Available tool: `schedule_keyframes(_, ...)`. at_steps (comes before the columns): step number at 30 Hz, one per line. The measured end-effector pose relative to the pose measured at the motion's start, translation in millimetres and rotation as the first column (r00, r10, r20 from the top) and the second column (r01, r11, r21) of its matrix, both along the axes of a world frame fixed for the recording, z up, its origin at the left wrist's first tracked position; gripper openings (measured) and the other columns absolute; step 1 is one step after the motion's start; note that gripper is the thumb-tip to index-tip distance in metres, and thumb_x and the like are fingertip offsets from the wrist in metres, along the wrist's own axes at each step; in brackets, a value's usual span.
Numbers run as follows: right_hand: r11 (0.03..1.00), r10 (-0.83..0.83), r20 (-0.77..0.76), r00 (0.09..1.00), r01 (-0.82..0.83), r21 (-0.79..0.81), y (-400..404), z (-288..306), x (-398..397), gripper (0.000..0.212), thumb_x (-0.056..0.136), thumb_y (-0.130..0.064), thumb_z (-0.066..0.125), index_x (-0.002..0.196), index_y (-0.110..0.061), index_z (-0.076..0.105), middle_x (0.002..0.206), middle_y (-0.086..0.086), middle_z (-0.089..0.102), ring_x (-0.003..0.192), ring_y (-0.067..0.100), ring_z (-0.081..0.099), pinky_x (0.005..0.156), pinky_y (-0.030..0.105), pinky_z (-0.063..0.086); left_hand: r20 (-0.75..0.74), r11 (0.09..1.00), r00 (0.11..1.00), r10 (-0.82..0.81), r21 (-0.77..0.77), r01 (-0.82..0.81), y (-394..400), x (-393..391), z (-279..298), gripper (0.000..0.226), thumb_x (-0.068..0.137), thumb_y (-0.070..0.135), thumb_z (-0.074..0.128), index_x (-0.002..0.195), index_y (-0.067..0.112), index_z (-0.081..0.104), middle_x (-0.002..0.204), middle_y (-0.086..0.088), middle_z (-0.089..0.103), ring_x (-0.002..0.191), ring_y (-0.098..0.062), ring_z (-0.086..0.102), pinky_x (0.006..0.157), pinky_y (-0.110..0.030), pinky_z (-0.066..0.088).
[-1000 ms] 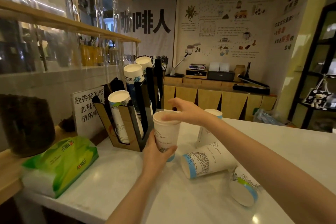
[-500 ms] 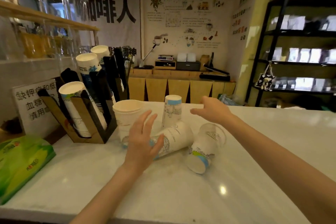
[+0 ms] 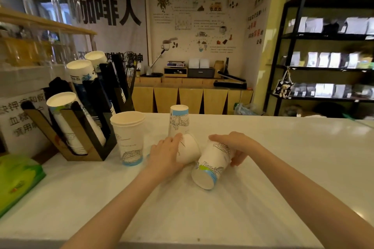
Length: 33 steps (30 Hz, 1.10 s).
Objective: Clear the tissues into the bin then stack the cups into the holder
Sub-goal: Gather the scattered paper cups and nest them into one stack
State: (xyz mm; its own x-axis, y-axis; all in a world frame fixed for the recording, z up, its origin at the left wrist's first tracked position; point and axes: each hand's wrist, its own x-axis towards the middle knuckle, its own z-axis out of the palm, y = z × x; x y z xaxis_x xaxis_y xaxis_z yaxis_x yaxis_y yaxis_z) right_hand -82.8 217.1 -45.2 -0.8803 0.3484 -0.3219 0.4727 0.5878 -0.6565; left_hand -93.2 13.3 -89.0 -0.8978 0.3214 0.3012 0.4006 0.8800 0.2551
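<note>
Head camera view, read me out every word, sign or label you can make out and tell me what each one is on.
"咖啡人": large black characters on the wall banner.
"COFFEE": small letters at that banner's top, partly cut off.
"咖啡环游记": heading of the illustrated wall poster; its small print is too fine to read.
White sign behind the cup holder: "血糖" shows; the rest is blurred or hidden.
Cups, green tissue pack, shelf bags, side wall lettering: too blurred.

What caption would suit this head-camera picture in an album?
Left hand and right hand each grasp a tipped paper cup on the white counter, beside the cup holder.
</note>
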Motion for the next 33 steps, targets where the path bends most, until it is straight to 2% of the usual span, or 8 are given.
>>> schedule_keyframes(4, 0.999, -0.003, -0.018, 1.0, 0.002, -0.042, -5, 0, -1, 0.09, 0.067, -0.063, 0.064, 0.13, -0.003, 0.04, 0.125, 0.026, 0.052, 0.087, 0.045, 0.066, 0.055, 0.039, 0.056, 0.056, 0.948, 0.998, -0.016, 0.317, -0.003, -6, 6, 30, 0.095, 0.062, 0.038, 0.076, 0.138, 0.024, 0.021, 0.134, -0.005, 0.047, 0.115, -0.023, 0.048, 0.091, -0.037, 0.044)
schedule_keyframes(8, 0.999, 0.026, -0.053, 0.998, -0.027, -0.027, -13, 2, -5, 0.084, 0.069, -0.061, 0.063, 0.125, -0.001, 0.043, 0.118, 0.023, 0.056, 0.086, 0.042, 0.067, 0.062, 0.041, 0.057, -0.045, 0.773, 0.996, -0.08, 0.628, 0.091, -27, 18, 79, 0.092, 0.064, 0.025, 0.078, 0.137, 0.025, 0.022, 0.128, -0.004, 0.048, 0.103, -0.015, 0.046, 0.079, -0.031, 0.045)
schedule_keyframes(12, 0.995, 0.091, -0.08, 0.993, -0.087, 0.048, -26, 8, -14, 0.078, 0.073, -0.06, 0.059, 0.12, 0.001, 0.046, 0.1, 0.017, 0.057, 0.07, 0.032, 0.065, 0.062, 0.038, 0.056, -0.198, 0.609, 0.98, 0.003, 0.778, 0.155, -65, 16, 121, 0.1, 0.066, 0.02, 0.076, 0.14, 0.032, 0.011, 0.13, -0.002, 0.044, 0.113, -0.017, 0.045, 0.09, -0.039, 0.046)
schedule_keyframes(15, 0.985, 0.159, -0.114, 0.981, -0.15, 0.082, -38, 14, -18, 0.077, 0.073, -0.06, 0.06, 0.119, 0.0, 0.048, 0.105, 0.017, 0.059, 0.071, 0.028, 0.062, 0.058, 0.035, 0.054, -0.275, 0.555, 0.958, 0.08, 0.811, 0.186, -90, 6, 135, 0.109, 0.065, 0.014, 0.077, 0.141, 0.036, 0.002, 0.141, -0.001, 0.034, 0.12, -0.017, 0.04, 0.101, -0.048, 0.041)
schedule_keyframes(22, 0.94, 0.33, -0.256, 0.909, -0.294, 0.171, -61, 48, -25, 0.064, 0.073, -0.059, 0.061, 0.109, -0.007, 0.056, 0.11, 0.012, 0.065, 0.084, 0.024, 0.061, 0.057, 0.028, 0.053, -0.248, 0.619, 0.96, 0.129, 0.777, 0.117, -113, -20, 114, 0.097, 0.062, 0.011, 0.079, 0.134, 0.029, 0.016, 0.138, -0.006, 0.036, 0.123, -0.023, 0.04, 0.099, -0.044, 0.042)
schedule_keyframes(25, 0.92, 0.387, -0.395, 0.833, -0.319, 0.23, -70, 74, -24, 0.063, 0.075, -0.058, 0.059, 0.111, -0.006, 0.057, 0.108, 0.011, 0.064, 0.093, 0.025, 0.063, 0.071, 0.035, 0.058, -0.161, 0.649, 0.978, 0.131, 0.76, 0.038, -113, -29, 101, 0.098, 0.061, 0.013, 0.08, 0.133, 0.03, 0.014, 0.139, -0.007, 0.037, 0.124, -0.026, 0.039, 0.098, -0.042, 0.04)
schedule_keyframes(30, 0.939, 0.331, -0.683, 0.652, -0.301, 0.167, -90, 113, -21, 0.071, 0.077, -0.049, 0.063, 0.132, -0.011, 0.04, 0.134, 0.008, 0.05, 0.114, 0.023, 0.052, 0.083, 0.031, 0.046, -0.007, 0.689, 0.996, 0.091, 0.723, -0.058, -112, -32, 85, 0.101, 0.067, 0.021, 0.076, 0.139, 0.026, 0.006, 0.142, -0.008, 0.034, 0.127, -0.028, 0.038, 0.1, -0.044, 0.04)
schedule_keyframes(33, 0.935, 0.282, -0.841, 0.461, -0.329, 0.133, -104, 124, -23, 0.071, 0.077, -0.042, 0.067, 0.134, -0.012, 0.037, 0.135, 0.007, 0.048, 0.108, 0.015, 0.047, 0.081, 0.026, 0.042, 0.047, 0.718, 0.997, 0.054, 0.693, -0.072, -110, -30, 78, 0.099, 0.069, 0.026, 0.075, 0.14, 0.027, 0.006, 0.143, -0.006, 0.035, 0.127, -0.027, 0.039, 0.1, -0.045, 0.041)
